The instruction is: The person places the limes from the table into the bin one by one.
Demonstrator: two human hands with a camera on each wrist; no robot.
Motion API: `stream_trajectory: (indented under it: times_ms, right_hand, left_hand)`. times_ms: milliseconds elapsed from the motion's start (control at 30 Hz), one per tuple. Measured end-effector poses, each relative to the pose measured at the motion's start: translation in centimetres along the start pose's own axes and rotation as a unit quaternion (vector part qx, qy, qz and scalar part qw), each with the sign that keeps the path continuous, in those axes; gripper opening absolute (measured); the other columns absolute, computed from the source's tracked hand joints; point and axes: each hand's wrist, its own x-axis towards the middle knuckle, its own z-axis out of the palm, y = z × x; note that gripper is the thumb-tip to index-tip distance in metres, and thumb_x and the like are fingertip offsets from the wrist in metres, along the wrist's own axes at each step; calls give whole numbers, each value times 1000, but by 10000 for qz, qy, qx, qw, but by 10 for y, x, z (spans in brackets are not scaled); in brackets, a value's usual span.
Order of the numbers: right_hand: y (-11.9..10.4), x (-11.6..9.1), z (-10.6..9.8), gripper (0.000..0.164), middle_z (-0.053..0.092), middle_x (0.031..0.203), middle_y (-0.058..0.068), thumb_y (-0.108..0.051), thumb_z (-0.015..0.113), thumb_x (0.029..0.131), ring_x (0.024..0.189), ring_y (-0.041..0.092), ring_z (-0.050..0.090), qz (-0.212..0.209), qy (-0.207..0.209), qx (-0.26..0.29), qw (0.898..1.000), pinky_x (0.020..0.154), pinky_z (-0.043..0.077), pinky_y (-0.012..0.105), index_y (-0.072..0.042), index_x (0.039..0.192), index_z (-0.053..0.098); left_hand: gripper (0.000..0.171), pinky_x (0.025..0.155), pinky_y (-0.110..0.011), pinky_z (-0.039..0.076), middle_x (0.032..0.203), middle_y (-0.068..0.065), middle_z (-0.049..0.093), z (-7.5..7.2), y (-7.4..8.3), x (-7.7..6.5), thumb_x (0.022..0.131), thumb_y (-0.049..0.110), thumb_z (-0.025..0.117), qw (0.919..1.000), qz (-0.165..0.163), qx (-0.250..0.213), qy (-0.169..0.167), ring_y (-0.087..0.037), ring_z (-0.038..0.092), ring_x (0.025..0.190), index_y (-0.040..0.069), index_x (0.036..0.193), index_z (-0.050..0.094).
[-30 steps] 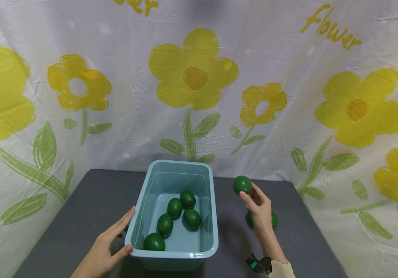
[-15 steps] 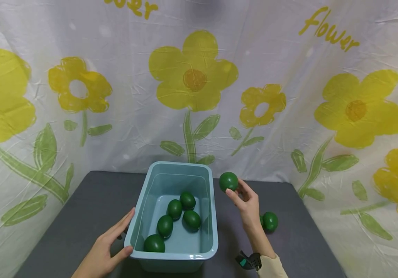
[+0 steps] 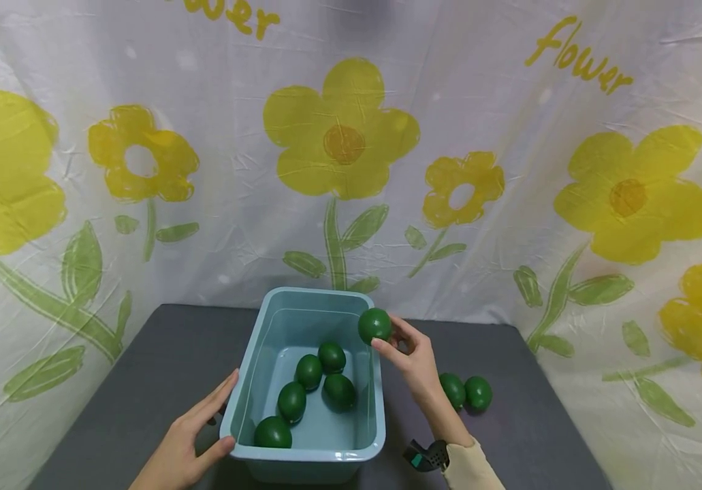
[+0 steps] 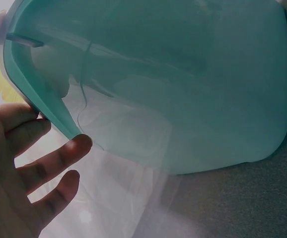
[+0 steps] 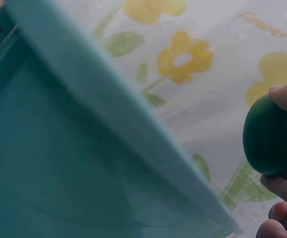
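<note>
A light blue plastic tub stands on the table with several dark green, smooth, egg-shaped fruits inside. My right hand pinches another green egg-shaped fruit between thumb and fingers, and it overlaps the tub's right rim in the head view. The right wrist view shows that fruit from the side, thumb on top and fingers below. My left hand rests along the tub's left rim, thumb near the front corner. In the left wrist view, its fingers are spread and fairly straight, against the tub's outer edge.
Two more green fruits lie side by side on the dark grey table, to the right of my right forearm. A white cloth printed with yellow flowers hangs behind the table and along both sides.
My right hand has carried its green fruit leftward, from over the table to the tub's right rim. The two fruits on the table have come into fuller view. The left hand stays put.
</note>
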Motion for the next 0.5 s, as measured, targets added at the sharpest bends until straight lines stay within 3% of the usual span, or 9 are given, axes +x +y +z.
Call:
stream_trajectory:
  times_ms: [167, 300, 500]
  right_hand:
    - [1, 2, 3, 54, 61, 92, 8, -14, 82, 92, 78, 14, 50, 144, -344, -446, 9983, 66, 41, 26, -8, 144, 67]
    - [0, 3, 3, 57, 62, 95, 19, -18, 84, 91, 79, 15, 48, 169, -517, -771, 9955, 61, 37, 25, -8, 144, 67]
    - [4, 3, 2, 58, 56, 83, 13, -25, 86, 90, 72, 12, 44, 135, -587, -1143, 9916, 57, 31, 26, -13, 144, 68]
  left_hand:
    - [79, 82, -31, 58, 168, 1, 42, 0, 1, 0, 97, 18, 76, 9999, -1, -109, -55, 5, 55, 126, 20, 167, 39]
    - [79, 85, -31, 58, 168, 3, 42, 0, 3, 0, 96, 19, 76, 9999, -73, -72, -60, 8, 50, 132, 22, 166, 39]
    - [80, 90, -31, 57, 168, 1, 43, -1, 2, 0, 96, 19, 77, 9999, -108, 93, -50, 14, 40, 139, 23, 166, 39]
